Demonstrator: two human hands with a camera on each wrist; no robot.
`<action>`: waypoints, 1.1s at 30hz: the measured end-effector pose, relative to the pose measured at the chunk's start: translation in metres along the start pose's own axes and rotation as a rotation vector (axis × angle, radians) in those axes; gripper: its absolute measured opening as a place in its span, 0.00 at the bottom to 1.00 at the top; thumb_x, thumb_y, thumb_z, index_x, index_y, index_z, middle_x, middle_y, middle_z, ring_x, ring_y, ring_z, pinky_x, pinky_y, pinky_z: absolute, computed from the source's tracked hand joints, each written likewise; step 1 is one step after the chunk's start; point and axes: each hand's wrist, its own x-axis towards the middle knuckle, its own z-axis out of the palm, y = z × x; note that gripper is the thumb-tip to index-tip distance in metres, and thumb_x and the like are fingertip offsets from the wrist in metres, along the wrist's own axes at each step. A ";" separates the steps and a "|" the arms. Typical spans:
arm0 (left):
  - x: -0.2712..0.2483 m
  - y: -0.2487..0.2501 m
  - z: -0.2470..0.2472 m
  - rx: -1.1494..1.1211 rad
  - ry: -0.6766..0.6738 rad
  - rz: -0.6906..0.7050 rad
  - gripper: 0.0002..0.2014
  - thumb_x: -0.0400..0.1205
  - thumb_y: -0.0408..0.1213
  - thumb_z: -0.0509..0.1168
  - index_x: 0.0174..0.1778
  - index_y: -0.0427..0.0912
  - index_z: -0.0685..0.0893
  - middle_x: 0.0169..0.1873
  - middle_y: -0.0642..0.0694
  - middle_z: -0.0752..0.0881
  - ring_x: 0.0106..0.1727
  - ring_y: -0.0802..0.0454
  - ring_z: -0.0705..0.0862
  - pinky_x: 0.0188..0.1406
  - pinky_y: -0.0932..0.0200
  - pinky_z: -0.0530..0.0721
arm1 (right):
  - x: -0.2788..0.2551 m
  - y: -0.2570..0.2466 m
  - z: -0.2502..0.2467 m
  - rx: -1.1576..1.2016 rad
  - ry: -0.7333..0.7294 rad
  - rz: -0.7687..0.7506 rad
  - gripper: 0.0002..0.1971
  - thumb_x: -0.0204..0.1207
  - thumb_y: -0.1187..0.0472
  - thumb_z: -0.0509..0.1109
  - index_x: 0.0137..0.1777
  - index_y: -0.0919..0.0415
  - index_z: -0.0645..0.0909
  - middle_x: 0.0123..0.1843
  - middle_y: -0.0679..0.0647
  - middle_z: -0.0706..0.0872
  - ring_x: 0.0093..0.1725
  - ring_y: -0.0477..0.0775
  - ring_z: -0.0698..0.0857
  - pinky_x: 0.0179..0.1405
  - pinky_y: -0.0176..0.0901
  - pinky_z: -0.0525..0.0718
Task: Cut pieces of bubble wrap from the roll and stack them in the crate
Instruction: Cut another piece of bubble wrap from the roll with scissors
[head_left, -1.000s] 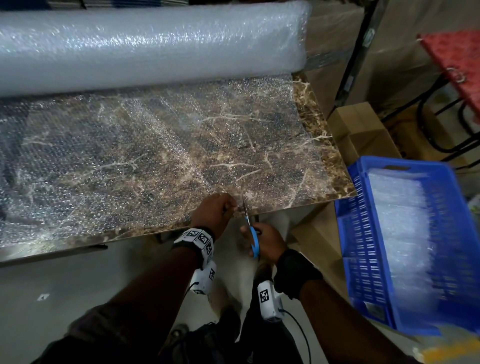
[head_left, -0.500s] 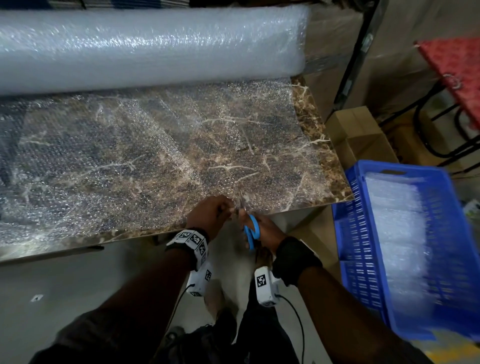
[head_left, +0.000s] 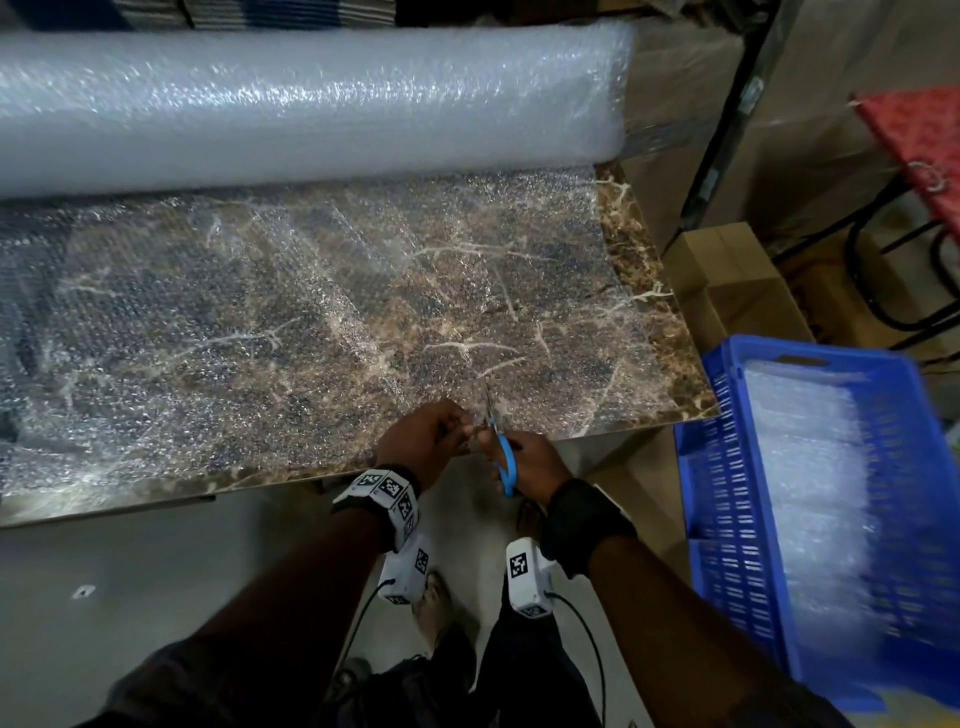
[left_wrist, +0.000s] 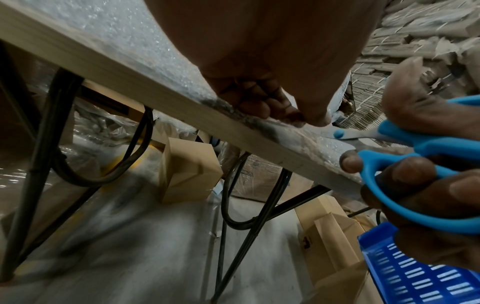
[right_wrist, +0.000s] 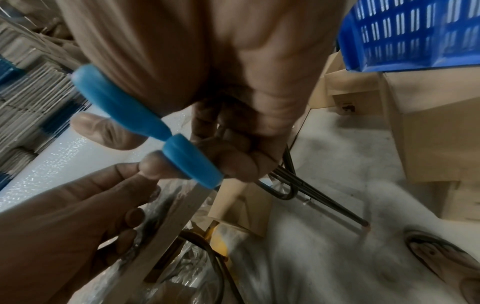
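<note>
A clear bubble wrap sheet (head_left: 311, 312) runs from the big white roll (head_left: 291, 104) across the brown marble-patterned table (head_left: 670, 332). The left hand (head_left: 423, 439) pinches its near edge; the right hand (head_left: 530, 462) grips blue-handled scissors (head_left: 501, 447), blades on the sheet. Rightmost, the blue slotted plastic crate (head_left: 727, 519) holds cut pieces.

Dim, motion-blurred, wide-angle edge distortion

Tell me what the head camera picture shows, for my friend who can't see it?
Right hand starts cutting unrolled bubble wrap with blue scissors at the table's near edge; left hand pinches it. Blue crate sits right.
</note>
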 end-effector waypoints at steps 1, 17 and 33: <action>0.000 0.001 -0.001 0.001 -0.006 0.000 0.05 0.81 0.55 0.65 0.48 0.61 0.81 0.43 0.60 0.86 0.43 0.56 0.85 0.46 0.53 0.85 | -0.001 0.001 0.000 -0.006 -0.004 -0.008 0.16 0.76 0.45 0.73 0.36 0.56 0.83 0.33 0.59 0.82 0.26 0.51 0.83 0.27 0.40 0.83; -0.004 0.003 -0.008 0.009 -0.034 -0.002 0.05 0.82 0.56 0.65 0.45 0.62 0.80 0.39 0.58 0.85 0.40 0.55 0.83 0.39 0.58 0.80 | 0.001 0.004 -0.005 0.014 -0.088 0.050 0.20 0.75 0.50 0.76 0.48 0.72 0.83 0.35 0.62 0.82 0.30 0.54 0.87 0.39 0.53 0.88; -0.003 0.003 -0.010 0.012 -0.063 -0.010 0.06 0.81 0.55 0.66 0.43 0.59 0.80 0.39 0.60 0.84 0.41 0.58 0.83 0.43 0.57 0.81 | 0.002 -0.001 -0.004 0.234 -0.139 0.118 0.34 0.61 0.31 0.74 0.46 0.65 0.77 0.29 0.56 0.78 0.27 0.55 0.80 0.26 0.43 0.80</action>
